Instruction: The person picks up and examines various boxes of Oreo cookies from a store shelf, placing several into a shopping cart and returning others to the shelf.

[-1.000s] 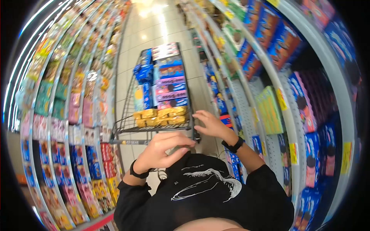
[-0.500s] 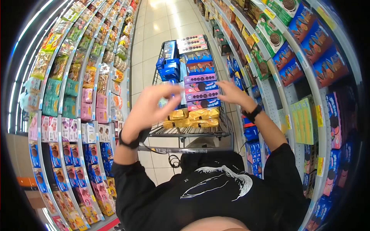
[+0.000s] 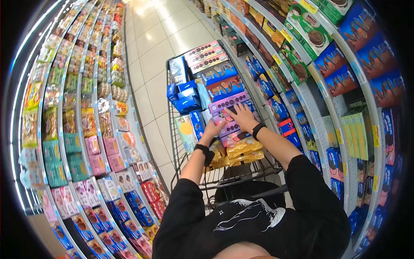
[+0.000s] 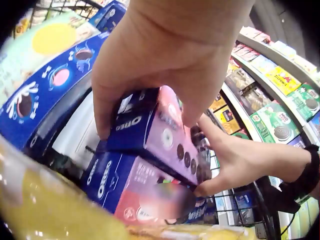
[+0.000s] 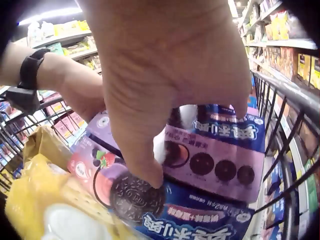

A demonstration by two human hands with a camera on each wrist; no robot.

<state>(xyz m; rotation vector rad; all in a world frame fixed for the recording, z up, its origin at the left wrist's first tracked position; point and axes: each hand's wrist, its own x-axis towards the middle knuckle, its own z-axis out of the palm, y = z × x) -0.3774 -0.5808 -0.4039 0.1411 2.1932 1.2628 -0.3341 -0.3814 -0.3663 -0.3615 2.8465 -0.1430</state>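
Purple card, one biscuit box [image 4: 165, 135]. It sits in the wire trolley [image 3: 171, 93], on top of a pink-fronted box [image 4: 142, 197] of the same make. Yellow packets [image 3: 241, 149] lie just nearer me and blue boxes [image 3: 186, 97] further off.

Left hand [image 4: 170, 50]: I clasp one end of the box, thumb down one side and fingers curled over the other.

Right hand [image 5: 165, 65]: I grasp the opposite end, fingers spread across the top face and thumb tucked at the lower edge.

Contact: the wrist views are too close to tell whether the box rests fully on the one beneath or is a little raised.

Handling notes, my judgement:
- Keep both ends level so the box moves flat rather than corner-first.
- Grip by the end panels. The long faces are thin card and would probably dent under my fingertips.
- Square its long edge to the pink-fronted box below, since a skewed box is likely to slide toward the packets.
- Keep my knuckles clear of the wire side.
- Ease one hand off at a time, testing that the box sits steady.
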